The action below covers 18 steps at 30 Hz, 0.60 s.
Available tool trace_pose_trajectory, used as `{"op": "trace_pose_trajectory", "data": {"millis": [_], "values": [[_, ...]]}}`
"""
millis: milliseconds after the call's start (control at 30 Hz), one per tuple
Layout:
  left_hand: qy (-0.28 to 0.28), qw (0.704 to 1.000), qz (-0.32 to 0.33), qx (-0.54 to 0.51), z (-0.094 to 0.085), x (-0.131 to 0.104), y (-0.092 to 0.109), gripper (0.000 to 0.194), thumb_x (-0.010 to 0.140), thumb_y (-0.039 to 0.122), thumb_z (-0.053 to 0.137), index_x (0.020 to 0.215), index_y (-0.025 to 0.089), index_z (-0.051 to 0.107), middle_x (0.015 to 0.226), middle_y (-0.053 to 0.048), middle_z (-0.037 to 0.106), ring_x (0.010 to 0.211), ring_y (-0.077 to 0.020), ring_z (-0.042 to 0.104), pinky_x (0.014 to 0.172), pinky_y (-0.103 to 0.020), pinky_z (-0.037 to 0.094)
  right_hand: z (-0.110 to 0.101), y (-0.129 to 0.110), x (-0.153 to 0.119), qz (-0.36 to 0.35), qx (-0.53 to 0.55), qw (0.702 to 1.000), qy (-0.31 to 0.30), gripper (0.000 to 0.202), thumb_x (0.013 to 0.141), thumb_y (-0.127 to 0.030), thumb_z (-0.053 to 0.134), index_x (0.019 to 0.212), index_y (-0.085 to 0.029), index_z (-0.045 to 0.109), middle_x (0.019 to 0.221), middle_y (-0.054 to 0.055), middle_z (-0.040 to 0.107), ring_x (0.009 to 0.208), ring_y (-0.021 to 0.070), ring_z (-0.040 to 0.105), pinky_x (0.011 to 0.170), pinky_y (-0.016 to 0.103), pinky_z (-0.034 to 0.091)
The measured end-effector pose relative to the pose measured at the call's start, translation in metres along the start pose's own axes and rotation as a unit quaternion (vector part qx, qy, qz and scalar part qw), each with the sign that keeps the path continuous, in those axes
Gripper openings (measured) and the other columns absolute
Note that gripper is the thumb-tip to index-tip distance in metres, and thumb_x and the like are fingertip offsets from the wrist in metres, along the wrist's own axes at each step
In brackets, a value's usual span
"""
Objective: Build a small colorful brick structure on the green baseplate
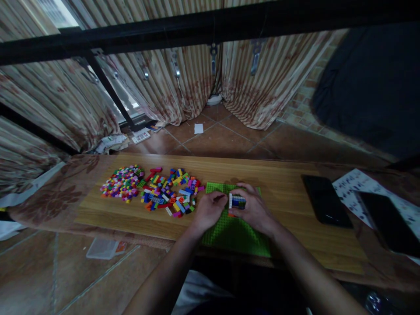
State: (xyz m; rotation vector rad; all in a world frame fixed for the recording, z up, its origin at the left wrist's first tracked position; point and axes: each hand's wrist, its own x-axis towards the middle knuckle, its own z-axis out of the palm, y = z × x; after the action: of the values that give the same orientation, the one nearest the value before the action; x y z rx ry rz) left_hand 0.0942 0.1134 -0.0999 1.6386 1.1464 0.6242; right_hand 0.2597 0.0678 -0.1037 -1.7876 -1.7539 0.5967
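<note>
On the wooden board lies a green studded baseplate (238, 238), with both hands above it. A small block built from toy bricks (236, 201), white and blue on top, stands over the plate, with a bit of orange (231, 215) at its lower edge. My right hand (257, 212) grips this build from the right, thumb in front and fingers behind. Just left of it, my left hand (210, 210) is closed in a pinch; whatever sits between the fingertips is too small or hidden to make out.
Left of the plate spread loose mixed toy bricks (170, 197), and beyond them a heap of tiny colourful pieces (123, 183). A black phone-like slab (326, 201) lies on the right, near a printed sheet (352, 192) and another dark device (390, 223). A clear plastic box (102, 248) is on the floor.
</note>
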Motion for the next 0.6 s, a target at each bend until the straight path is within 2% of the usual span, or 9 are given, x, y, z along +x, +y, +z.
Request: {"op": "trace_pose_trajectory", "data": {"millis": [267, 400, 600], "values": [[-0.001, 1.000, -0.006, 0.006, 0.0045, 0.0063, 0.0053, 0.019, 0.078, 0.022, 0.058, 0.086, 0.016, 0.074, 0.079, -0.003, 0.073, 0.072, -0.0158, 0.064, 0.065, -0.023, 0.047, -0.0010, -0.0011, 0.0029, 0.012, -0.012, 1.000, -0.016, 0.047, 0.060, -0.026, 0.076, 0.106, -0.023, 0.066, 0.128, 0.009, 0.049, 0.123, 0.0280, 0.045, 0.100, 0.044, 0.038], [-0.009, 1.000, -0.006, 0.019, 0.0032, 0.0062, 0.0075, 0.021, 0.079, 0.022, 0.057, 0.088, 0.017, 0.075, 0.077, -0.002, 0.074, 0.069, -0.0152, 0.064, 0.062, -0.023, 0.046, -0.0014, 0.0021, 0.0020, 0.007, -0.005, 1.000, -0.018, 0.048, 0.061, -0.031, 0.078, 0.107, -0.023, 0.066, 0.126, 0.008, 0.051, 0.121, 0.0275, 0.047, 0.099, 0.044, 0.039], [-0.011, 0.999, -0.041, 0.013, 0.0044, 0.0083, 0.0046, 0.020, 0.078, 0.023, 0.059, 0.087, 0.016, 0.076, 0.064, 0.000, 0.070, 0.059, -0.0125, 0.061, 0.054, -0.021, 0.044, -0.0084, 0.0062, 0.0044, -0.042, 0.033, 0.998, -0.030, 0.029, 0.077, -0.033, 0.067, 0.105, -0.022, 0.068, 0.111, 0.007, 0.061, 0.108, 0.0225, 0.056, 0.095, 0.040, 0.042]]}}
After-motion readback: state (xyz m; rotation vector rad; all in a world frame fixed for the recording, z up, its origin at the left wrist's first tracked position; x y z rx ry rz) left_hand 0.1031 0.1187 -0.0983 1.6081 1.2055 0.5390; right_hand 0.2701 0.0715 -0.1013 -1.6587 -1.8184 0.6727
